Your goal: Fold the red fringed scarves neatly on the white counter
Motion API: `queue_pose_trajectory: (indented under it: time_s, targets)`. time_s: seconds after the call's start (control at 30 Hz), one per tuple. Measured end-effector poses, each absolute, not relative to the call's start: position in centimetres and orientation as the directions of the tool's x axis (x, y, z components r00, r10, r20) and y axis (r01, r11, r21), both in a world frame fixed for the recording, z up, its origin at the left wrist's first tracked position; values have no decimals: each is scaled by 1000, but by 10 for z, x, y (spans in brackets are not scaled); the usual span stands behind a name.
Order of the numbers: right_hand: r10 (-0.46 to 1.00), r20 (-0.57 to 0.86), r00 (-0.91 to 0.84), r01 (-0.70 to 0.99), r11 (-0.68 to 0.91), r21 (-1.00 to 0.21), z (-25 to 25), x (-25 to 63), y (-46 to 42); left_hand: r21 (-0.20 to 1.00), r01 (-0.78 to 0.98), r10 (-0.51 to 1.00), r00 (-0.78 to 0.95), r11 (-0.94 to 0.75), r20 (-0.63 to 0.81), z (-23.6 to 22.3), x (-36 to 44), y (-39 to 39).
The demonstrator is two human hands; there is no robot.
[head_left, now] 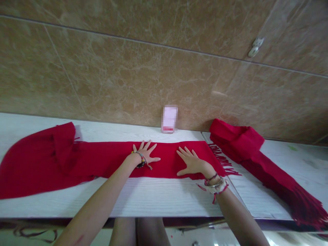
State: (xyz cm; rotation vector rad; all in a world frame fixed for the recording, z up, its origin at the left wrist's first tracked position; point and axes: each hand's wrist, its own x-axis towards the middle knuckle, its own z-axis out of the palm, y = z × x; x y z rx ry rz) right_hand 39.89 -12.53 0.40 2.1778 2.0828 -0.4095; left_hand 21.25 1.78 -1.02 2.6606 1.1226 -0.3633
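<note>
Both hands lie flat and spread, holding nothing: the left hand and the right hand press palm-down on a red scarf stretched along a white table. Seen from the head camera, the cloth runs out far to the left of the left hand, where it bunches and folds over itself. Just beyond the right hand it ends in a fringe lying close to the seam between two tabletops. Beaded bracelets circle the left wrist, and bangles with red threads circle the right.

Smoothing this well, I judge, means keeping the palms flat and sliding outward from the middle, so creases are pushed toward the ends rather than trapped. The bunched part far left likely needs straightening before any fold would sit square.

Past the right hand, well apart, a second red scarf lies heaped and trailing toward the near edge. Between the hands and farther back, a small blurred card leans against the brown tiled wall.
</note>
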Motion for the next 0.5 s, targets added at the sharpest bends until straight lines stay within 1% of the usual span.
queue_pose_trajectory:
  time_s: [0.1, 0.17, 0.2, 0.27, 0.33, 0.37, 0.43, 0.5]
  targets:
    - [935, -353, 20, 991, -65, -118, 14, 399, -122, 128, 718, 661, 684, -684, -309, -14, 212, 21]
    - [924, -380, 43, 989, -95, -117, 21, 396, -116, 132, 722, 662, 680, -679, -316, -14, 212, 21]
    - [931, -357, 72, 986, -120, -115, 23, 394, -112, 131, 725, 663, 676, -676, -322, -13, 213, 21]
    - [965, -236, 111, 985, -139, -106, 25, 386, -101, 124, 732, 667, 667, -670, -333, -11, 213, 19]
    - [991, -116, 59, 994, -68, -81, 20, 375, -89, 117, 739, 672, 658, -664, -340, -9, 213, 17]
    - [996, -91, 10, 998, -16, -65, 16, 371, -84, 114, 741, 674, 655, -662, -342, -8, 214, 17]
    - [994, -92, -62, 998, 59, -36, 6, 366, -77, 108, 746, 680, 649, -657, -343, -8, 214, 17]
    - [996, -81, -43, 999, 43, 0, -3, 371, -78, 103, 748, 682, 646, -656, -344, -9, 214, 18]
